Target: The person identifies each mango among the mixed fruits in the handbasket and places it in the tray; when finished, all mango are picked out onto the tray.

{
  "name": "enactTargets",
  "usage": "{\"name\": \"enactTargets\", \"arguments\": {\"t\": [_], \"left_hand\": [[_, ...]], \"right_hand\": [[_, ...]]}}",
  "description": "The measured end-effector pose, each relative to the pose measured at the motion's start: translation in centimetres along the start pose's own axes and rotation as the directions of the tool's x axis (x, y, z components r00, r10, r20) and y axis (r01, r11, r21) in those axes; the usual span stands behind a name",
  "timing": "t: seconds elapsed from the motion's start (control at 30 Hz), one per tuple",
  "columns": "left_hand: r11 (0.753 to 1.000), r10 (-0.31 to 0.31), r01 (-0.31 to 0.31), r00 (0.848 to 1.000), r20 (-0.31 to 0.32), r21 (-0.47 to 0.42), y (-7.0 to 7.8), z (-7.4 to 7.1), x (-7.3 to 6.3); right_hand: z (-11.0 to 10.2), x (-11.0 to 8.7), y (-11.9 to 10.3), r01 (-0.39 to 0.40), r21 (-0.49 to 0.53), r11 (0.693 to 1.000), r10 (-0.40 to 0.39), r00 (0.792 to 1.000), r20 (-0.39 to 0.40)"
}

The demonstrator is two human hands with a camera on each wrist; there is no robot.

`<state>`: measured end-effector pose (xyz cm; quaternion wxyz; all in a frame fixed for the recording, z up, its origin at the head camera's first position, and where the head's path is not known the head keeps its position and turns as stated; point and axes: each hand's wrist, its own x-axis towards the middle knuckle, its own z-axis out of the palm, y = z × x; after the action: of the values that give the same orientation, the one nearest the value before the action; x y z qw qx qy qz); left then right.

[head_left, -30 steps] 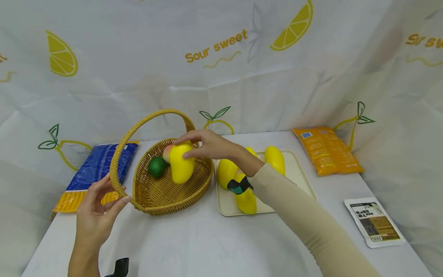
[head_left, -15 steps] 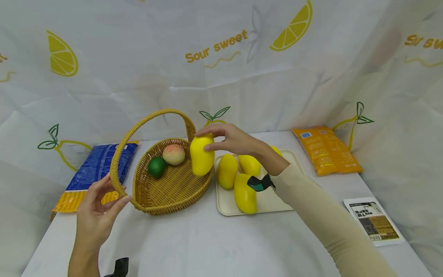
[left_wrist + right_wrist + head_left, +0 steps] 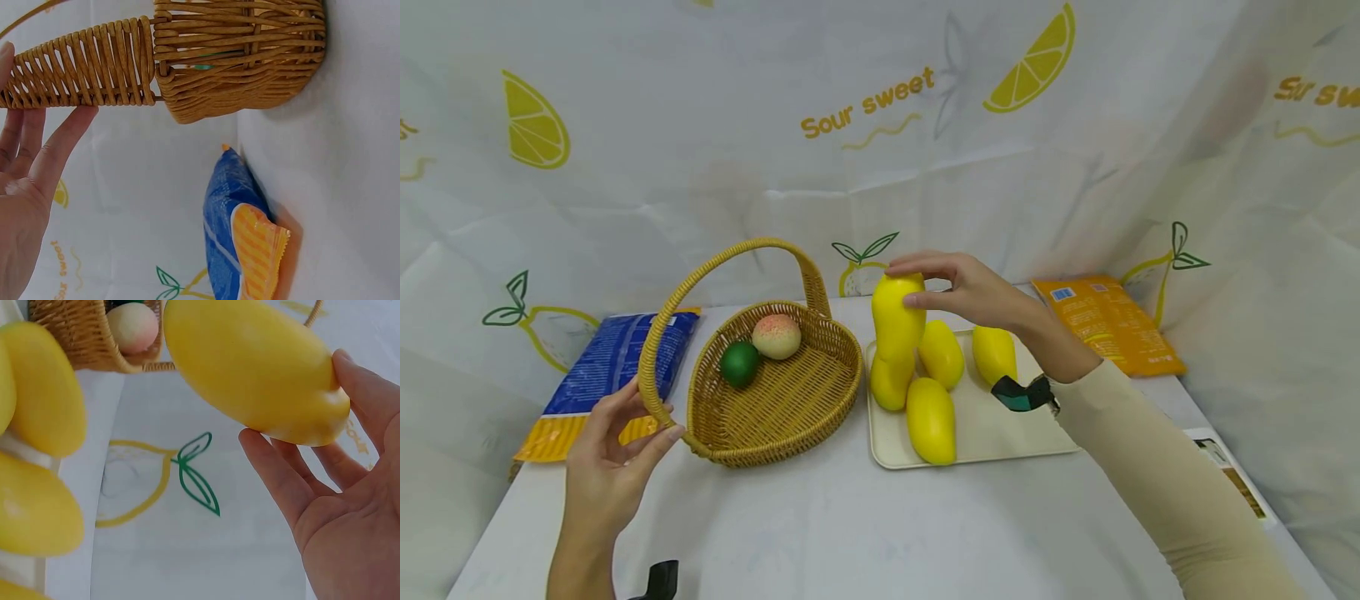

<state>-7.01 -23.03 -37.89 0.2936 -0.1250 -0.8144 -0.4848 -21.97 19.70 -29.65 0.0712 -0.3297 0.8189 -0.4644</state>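
My left hand [image 3: 606, 467] grips the wicker basket's arched handle [image 3: 658, 350] at its near left side. In the left wrist view, fingers and thumb lie around the woven handle [image 3: 81, 62]. The basket [image 3: 790, 417] stands on the table, holding a green round fruit [image 3: 740, 364] and a pink-and-cream peach [image 3: 777, 336]. My right hand [image 3: 977, 287] pinches a yellow mango [image 3: 898, 315] at its top end, thumb on one side and fingers on the other. This mango hangs over the left part of the cream tray [image 3: 1000, 442] and overlaps another mango [image 3: 891, 387] there.
Also on the tray are a front mango [image 3: 931, 421], a middle mango [image 3: 941, 354] and a right mango [image 3: 994, 354]. A blue-and-orange bag [image 3: 606, 358] lies behind the left hand. An orange packet [image 3: 1108, 325] lies at back right, a white packet [image 3: 1243, 483] partly behind the right sleeve.
My right hand has carried the mango out of the basket and rightward to above the tray, uncovering the peach. The left hand keeps its hold on the handle.
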Motion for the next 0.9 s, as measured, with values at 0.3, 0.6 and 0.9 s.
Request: {"name": "enactTargets", "arguments": {"t": [0.3, 0.6, 0.9], "left_hand": [[1.000, -0.003, 0.003, 1.000, -0.007, -0.016, -0.2, 0.1, 0.0], [0.999, -0.049, 0.049, 0.999, -0.022, 0.008, -0.1, -0.1, -0.2], [1.000, 0.025, -0.025, 1.000, 0.009, -0.016, -0.3, -0.1, 0.0]], "right_hand": [[-1.8, -3.2, 1.5, -0.095, -0.019, 0.995, 0.093, 0.994, -0.055], [-2.1, -6.7, 3.2, -0.141, -0.021, 0.990, 0.140, 0.990, -0.028], [-1.2, -9.9, 5.0, -0.214, -0.025, 0.977, 0.214, 0.977, 0.002]]}}
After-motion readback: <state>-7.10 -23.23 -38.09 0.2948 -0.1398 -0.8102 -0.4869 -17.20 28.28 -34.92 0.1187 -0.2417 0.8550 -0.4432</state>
